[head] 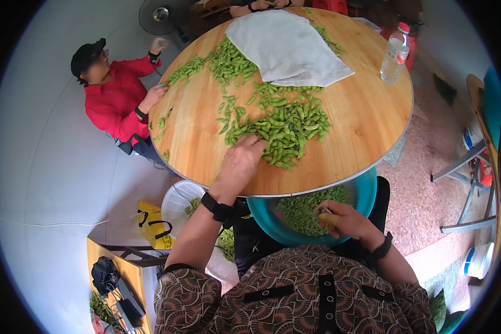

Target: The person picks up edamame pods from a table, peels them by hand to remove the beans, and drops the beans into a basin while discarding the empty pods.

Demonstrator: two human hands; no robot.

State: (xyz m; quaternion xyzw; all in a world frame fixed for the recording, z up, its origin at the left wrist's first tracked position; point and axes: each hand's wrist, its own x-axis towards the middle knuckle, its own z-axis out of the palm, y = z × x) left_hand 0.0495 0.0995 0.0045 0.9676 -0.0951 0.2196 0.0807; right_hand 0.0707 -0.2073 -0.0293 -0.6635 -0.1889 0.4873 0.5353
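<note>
My left hand point(242, 160) reaches over the round wooden table point(355, 125), its fingertips at the near left edge of a pile of green edamame pods point(296, 125). Whether those fingers pinch a pod is hidden. Below the table edge, on my lap, sits a teal plastic basin point(367, 196) with shelled green beans point(304, 213) in it. My right hand point(342, 219) hovers over the basin's right side with curled fingers. Something pale covers part of a fingertip or thumb there; what it is, or whether a pod is held, is unclear.
A white cloth point(288, 46) covers more pods. A water bottle point(395, 54) stands at the table's right edge. A co-worker in red point(112, 100) sits at the left; another person's hands point(271, 4) show at the far side. White baskets point(179, 196) and a yellow bag point(152, 225) lie lower left.
</note>
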